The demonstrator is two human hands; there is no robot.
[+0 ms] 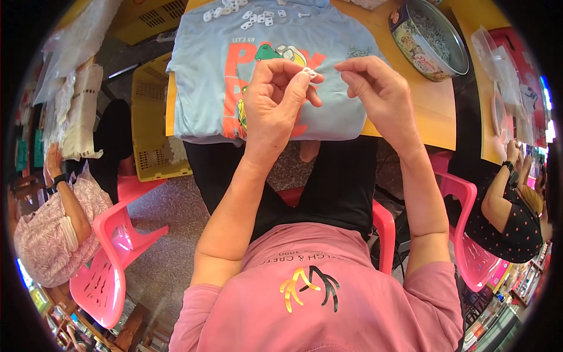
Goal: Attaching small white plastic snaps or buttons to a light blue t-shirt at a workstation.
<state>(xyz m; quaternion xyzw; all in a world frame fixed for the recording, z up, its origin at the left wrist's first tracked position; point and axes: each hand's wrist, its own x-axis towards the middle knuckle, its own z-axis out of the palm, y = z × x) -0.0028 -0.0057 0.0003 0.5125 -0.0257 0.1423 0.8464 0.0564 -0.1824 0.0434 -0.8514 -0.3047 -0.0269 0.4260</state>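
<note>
My left hand [274, 94] pinches a small white plastic piece with holes [309, 73] between thumb and index finger, above a light blue T-shirt [199, 88] spread over the table. To its right, my right hand [378, 88] is closed, thumb and index fingertips brought near each other; anything between them is too small to make out. The two hands are apart. Several similar white plastic pieces [258, 20] lie on the far part of the shirt. A small heap of thin metal screws [359, 51] rests on the cloth just beyond my right hand.
A round tin [425, 61] full of small metal screws stands at the table's [437, 111] far right. A yellow crate [153, 117] is left of the table. Pink chairs [111, 252] flank me. People sit on both sides, a sleeve [64, 217] showing at left and a dotted garment [510, 229] at right.
</note>
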